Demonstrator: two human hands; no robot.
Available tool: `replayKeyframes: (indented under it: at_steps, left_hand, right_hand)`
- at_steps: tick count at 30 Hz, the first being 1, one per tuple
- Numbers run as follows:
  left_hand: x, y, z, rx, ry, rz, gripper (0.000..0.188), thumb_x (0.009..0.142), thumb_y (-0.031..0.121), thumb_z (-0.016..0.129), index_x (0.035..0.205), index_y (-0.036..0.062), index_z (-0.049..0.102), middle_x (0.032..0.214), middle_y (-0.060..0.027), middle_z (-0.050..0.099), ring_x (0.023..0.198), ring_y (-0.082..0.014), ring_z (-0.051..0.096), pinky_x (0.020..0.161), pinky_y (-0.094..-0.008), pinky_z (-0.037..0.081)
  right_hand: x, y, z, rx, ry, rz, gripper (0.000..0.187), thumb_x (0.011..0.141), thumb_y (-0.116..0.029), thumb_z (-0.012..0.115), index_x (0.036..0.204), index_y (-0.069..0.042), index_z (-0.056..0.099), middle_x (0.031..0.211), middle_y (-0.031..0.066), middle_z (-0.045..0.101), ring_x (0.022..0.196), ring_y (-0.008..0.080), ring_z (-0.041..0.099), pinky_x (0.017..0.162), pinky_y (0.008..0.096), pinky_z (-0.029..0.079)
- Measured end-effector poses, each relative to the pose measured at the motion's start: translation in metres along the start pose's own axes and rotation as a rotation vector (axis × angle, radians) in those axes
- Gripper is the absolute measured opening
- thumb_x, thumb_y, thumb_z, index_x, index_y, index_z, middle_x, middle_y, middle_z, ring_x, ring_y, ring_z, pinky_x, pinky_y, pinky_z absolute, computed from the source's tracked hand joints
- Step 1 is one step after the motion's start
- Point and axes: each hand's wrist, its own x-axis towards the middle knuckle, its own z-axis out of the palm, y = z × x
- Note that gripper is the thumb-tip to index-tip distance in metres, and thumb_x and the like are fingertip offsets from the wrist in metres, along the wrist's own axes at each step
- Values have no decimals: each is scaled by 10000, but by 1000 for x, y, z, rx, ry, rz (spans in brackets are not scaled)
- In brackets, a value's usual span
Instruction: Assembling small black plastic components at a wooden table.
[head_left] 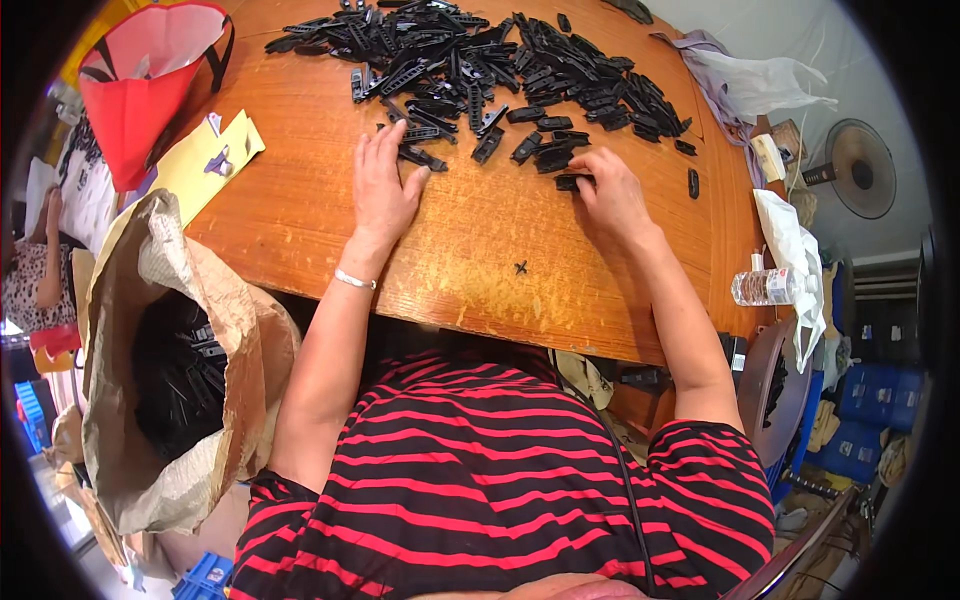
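A large heap of small, long black plastic parts (440,70) covers the far side of the wooden table (480,230). My left hand (382,190) rests at the near left edge of the heap. Its fingers are stretched out and its thumb is apart, beside a loose black piece (422,158). On the right, my right hand (612,195) pinches a short black plastic part (568,183) between thumb and fingers, just above the tabletop or on it. Several similar pieces (555,152) lie right behind that part. My right fingers partly hide it.
An open brown paper sack (250,330) with black parts inside stands at the left, below a yellow envelope (220,165) and a red bag (150,100). A tiny black cross-shaped bit (520,268) lies near the front edge. A plastic bottle (765,287) and a fan (855,170) are at right.
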Motion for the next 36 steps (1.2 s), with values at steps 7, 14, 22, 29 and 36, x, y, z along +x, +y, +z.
replayKeyframes:
  at_steps: [7, 14, 22, 29, 36]
  left_hand:
    - [-36, 24, -28, -221, -1, -76, 573, 792, -47, 611, 1339, 51, 469, 1240, -178, 558, 1193, -367, 496, 1056, -425, 373]
    - [-46, 25, -39, -465, 44, -332, 462, 775, -70, 606, 1223, 29, 550, 1097, -137, 630, 1069, -313, 565, 939, -375, 454]
    - [-32, 34, -47, 104, -52, -104, 448, 679, 78, 744, 1102, 84, 598, 956, -72, 635, 958, -280, 539, 821, -410, 420]
    - [-26, 27, -53, -39, -5, -149, 395, 702, 25, 708, 1080, 107, 629, 861, -41, 646, 908, -278, 558, 807, -407, 432]
    - [-24, 44, -68, -1062, -249, -522, 199, 872, 15, 635, 1066, -6, 596, 886, -28, 646, 775, -57, 597, 666, -195, 477]
  right_hand:
    - [-8, -23, 17, 58, -32, -55, 80, 792, -43, 665, 852, -13, 621, 848, 130, 601, 818, 324, 606, 716, 380, 489]
    - [-10, -99, 59, 274, -43, -287, 86, 778, -40, 668, 816, -20, 594, 805, 124, 594, 777, 320, 594, 687, 388, 488]
    - [-2, -138, 78, 320, -65, -333, 75, 778, -41, 655, 805, -22, 588, 805, 128, 587, 807, 329, 581, 715, 400, 473]
    - [13, -127, 63, 307, 131, -305, 315, 768, 19, 642, 1075, -44, 609, 1038, 150, 597, 903, 326, 617, 777, 390, 510]
    - [9, -113, 51, 469, -79, -375, 246, 794, -14, 672, 1036, -40, 632, 908, 116, 625, 750, 275, 628, 652, 310, 516]
